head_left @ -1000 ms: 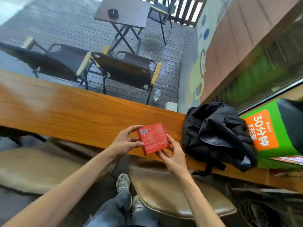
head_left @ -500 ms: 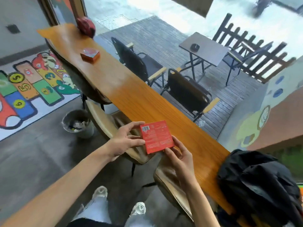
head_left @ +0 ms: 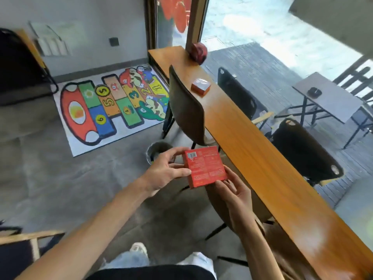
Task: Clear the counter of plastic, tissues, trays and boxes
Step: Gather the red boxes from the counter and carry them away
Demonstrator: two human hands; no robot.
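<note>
Compared with the views of half a second and a second ago, the outlook has swung left along the counter (head_left: 260, 158): the black bag and green printed item seen earlier at the right are out of view, and a metal bin (head_left: 156, 151) on the floor now sits just behind the hands, partly hidden by them. The red box (head_left: 204, 168) is unchanged in its hold and is off the counter, carried in the air beside its near edge. The left hand (head_left: 165, 173) pinches the box's left edge, thumb on the printed face and fingers curled behind; the right hand (head_left: 235, 194) supports the lower right corner from beneath with fingertips on the underside, fingers only slightly bent. Judgement: the turn toward the bin suggests disposal of this box is the step in hand, and the task is not finished, since a second small box (head_left: 201, 86) with a glossy top lies on the counter farther along, and a dark red rounded object (head_left: 198, 52) stands at the far end; what it is cannot be told. Writing: the box face carries a white barcode label at its upper left corner and blocks of fine print, too small to read; no brand is legible. The floor mat (head_left: 113, 106) shows cartoon figures and hopscotch numerals 1, 2, 3, 4, 5, 6.
</note>
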